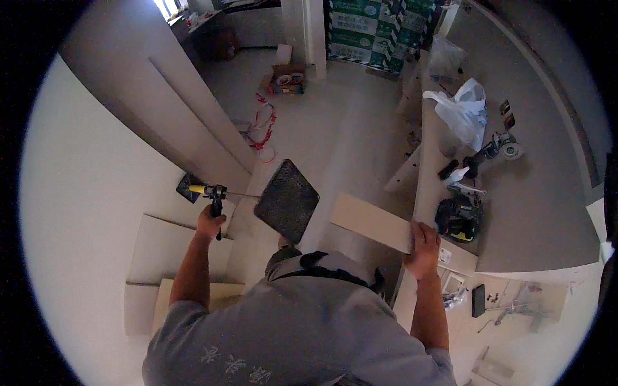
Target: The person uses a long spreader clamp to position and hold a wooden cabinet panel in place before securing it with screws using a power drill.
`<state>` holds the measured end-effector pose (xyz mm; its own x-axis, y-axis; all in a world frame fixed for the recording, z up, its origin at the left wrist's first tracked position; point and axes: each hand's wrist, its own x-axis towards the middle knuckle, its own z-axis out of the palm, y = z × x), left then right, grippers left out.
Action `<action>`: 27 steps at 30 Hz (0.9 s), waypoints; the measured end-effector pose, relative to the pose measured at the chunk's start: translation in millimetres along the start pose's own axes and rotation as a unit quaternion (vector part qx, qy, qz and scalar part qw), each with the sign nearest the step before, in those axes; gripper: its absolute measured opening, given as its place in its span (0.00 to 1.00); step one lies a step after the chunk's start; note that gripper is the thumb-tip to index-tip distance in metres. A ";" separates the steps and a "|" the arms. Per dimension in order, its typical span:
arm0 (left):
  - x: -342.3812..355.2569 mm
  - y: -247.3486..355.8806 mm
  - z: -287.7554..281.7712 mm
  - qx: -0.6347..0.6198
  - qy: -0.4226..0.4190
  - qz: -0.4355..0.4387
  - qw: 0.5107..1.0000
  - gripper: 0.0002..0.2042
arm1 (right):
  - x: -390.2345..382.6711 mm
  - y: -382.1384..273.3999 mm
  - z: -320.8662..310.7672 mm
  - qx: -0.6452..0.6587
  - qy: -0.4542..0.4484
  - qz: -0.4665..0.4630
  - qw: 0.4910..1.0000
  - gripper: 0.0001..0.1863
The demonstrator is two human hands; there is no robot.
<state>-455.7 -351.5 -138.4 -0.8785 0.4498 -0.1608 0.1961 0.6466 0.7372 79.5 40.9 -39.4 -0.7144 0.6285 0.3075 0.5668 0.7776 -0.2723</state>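
Note:
My left hand (210, 224) grips the handle of a caulking gun (207, 191) with a yellow body and a long thin rod that points right. The gun is held out over the pale boards (161, 248) at my lower left. My right hand (423, 248) holds the near end of a flat beige board (370, 222) that angles up to the left over the floor. A dark perforated square panel (288, 199) lies tilted between the two hands, below them.
A grey worktop (534, 212) at right carries a white plastic bag (465, 110), a tape roll (512, 151) and a black-and-yellow power tool (458, 217). Red cord (262, 128) lies on the floor. Stacked green-and-white cartons (370, 26) and an open cardboard box (288, 80) stand at the back.

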 end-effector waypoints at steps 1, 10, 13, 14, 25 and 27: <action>8.1 -37.0 -1.9 -0.034 0.005 -0.003 0.999 0.18 | 1.6 -1.5 -5.4 0.005 -0.002 -0.008 1.000 0.49; 9.9 -14.4 34.4 0.020 0.016 0.041 0.999 0.19 | -2.8 -5.7 -19.2 0.018 0.000 -0.036 0.999 0.49; 6.5 8.4 30.6 0.148 0.031 0.053 0.987 0.20 | -8.3 -3.1 -15.1 0.028 0.010 -0.040 0.999 0.49; 9.0 10.0 30.0 0.183 0.033 0.058 0.981 0.20 | -9.0 -1.2 -9.5 0.037 0.016 -0.046 0.998 0.48; 33.5 -46.2 8.7 0.025 0.024 0.065 0.997 0.21 | -7.0 -0.7 -8.1 0.013 -0.040 -0.028 0.999 0.50; 33.5 -57.2 17.0 -0.170 -0.015 0.083 0.982 0.21 | -7.4 4.2 4.7 0.008 -0.032 -0.035 0.999 0.50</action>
<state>-489.0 -362.9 -197.1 -0.8324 0.5530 -0.0363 0.1734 0.3222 0.9306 85.2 39.4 -47.1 -0.7765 0.5705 0.2677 0.5089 0.8182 -0.2674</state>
